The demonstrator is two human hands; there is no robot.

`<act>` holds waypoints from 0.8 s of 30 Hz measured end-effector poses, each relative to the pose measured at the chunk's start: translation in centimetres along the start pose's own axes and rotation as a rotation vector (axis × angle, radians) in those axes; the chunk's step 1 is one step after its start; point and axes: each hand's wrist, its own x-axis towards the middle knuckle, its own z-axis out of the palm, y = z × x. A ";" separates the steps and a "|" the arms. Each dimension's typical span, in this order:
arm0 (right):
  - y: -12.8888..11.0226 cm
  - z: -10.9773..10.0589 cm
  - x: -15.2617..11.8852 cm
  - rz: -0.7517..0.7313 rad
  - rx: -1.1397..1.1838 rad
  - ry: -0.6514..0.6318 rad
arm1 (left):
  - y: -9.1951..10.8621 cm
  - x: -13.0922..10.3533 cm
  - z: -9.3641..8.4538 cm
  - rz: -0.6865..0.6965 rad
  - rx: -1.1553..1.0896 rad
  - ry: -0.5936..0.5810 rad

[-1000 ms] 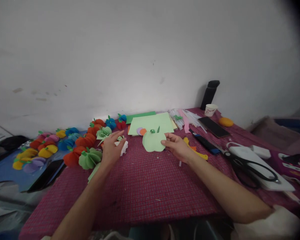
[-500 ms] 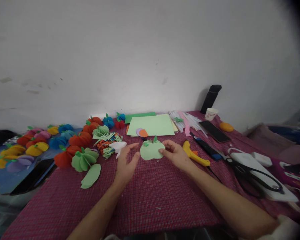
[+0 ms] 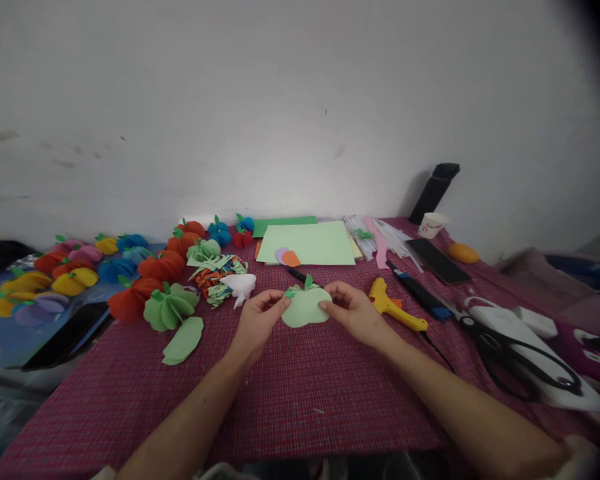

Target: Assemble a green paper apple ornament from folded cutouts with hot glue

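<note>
A light green paper pumpkin [image 3: 306, 309] with a small dark green leaf on top is held up between my hands over the cloth. My left hand [image 3: 266, 319] pinches its left edge between thumb and fingers. At the right edge, my right hand [image 3: 353, 310] grips it, thumb in front and fingers behind. Left of my left hand are a crumpled white tissue [image 3: 241, 287] and a heap of paper scraps [image 3: 219, 277]. A finished green paper pumpkin [image 3: 169, 307] and loose green cutouts [image 3: 183, 341] lie farther left.
Right of my hands lie a yellow glue gun [image 3: 395, 307], a blue-black tool [image 3: 420, 290], a phone [image 3: 439, 261] and black scissors [image 3: 520, 360]. Paper sheets [image 3: 310, 243], a cup [image 3: 432, 225] and a black bottle [image 3: 434, 193] stand or lie behind. Colourful paper pumpkins [image 3: 163, 267] crowd the left.
My left hand has moved in and closed on the left edge of the green paper pumpkin. My right hand still holds the right edge. The view has shifted slightly.
</note>
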 end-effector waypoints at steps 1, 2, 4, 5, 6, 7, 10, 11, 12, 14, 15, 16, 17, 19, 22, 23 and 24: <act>0.1 0.0 0.0 0.014 0.022 -0.012 | 0.0 0.0 0.1 -0.023 -0.026 -0.005; 0.1 0.0 0.0 0.023 0.035 -0.019 | 0.1 -0.1 0.1 -0.040 -0.046 -0.010; 0.2 0.0 0.0 0.029 0.039 -0.025 | 0.1 -0.1 0.2 -0.065 -0.070 -0.012; 0.1 0.0 0.0 0.029 0.038 -0.028 | 0.1 -0.1 0.2 -0.074 -0.080 -0.010; 0.1 0.0 -0.1 0.031 0.037 -0.028 | 0.1 -0.1 0.2 -0.079 -0.089 -0.005; 0.1 0.0 -0.1 0.035 0.038 -0.028 | 0.0 -0.1 0.2 -0.081 -0.097 -0.002; 0.0 0.1 -0.1 0.053 0.037 -0.032 | -0.1 -0.1 0.2 -0.072 -0.113 0.003; 0.0 0.1 -0.1 0.054 0.034 -0.031 | -0.1 -0.1 0.2 -0.071 -0.113 0.001; -0.1 0.1 -0.1 0.053 0.030 -0.030 | -0.2 -0.1 0.2 -0.074 -0.109 -0.006; -0.1 0.1 -0.1 0.049 0.019 -0.025 | -0.2 -0.2 0.3 -0.088 -0.097 -0.027; -0.1 0.1 -0.1 0.045 0.014 -0.021 | -0.2 -0.2 0.3 -0.096 -0.090 -0.035; -0.1 0.1 -0.1 0.042 0.007 -0.019 | -0.3 -0.2 0.3 -0.103 -0.086 -0.036; -0.1 0.1 -0.1 0.040 0.000 -0.018 | -0.3 -0.2 0.4 -0.109 -0.085 -0.032; 0.0 0.2 -0.2 0.038 -0.016 -0.020 | -0.5 -0.1 0.4 -0.117 -0.088 -0.013; 0.0 0.3 -0.3 0.031 -0.038 -0.022 | -0.6 -0.1 0.5 -0.109 -0.088 -0.005; 0.0 0.3 -0.3 0.027 -0.040 -0.023 | -0.5 -0.1 0.5 -0.104 -0.083 -0.002; 0.0 0.3 -0.3 0.023 -0.041 -0.024 | -0.5 -0.1 0.5 -0.102 -0.080 0.001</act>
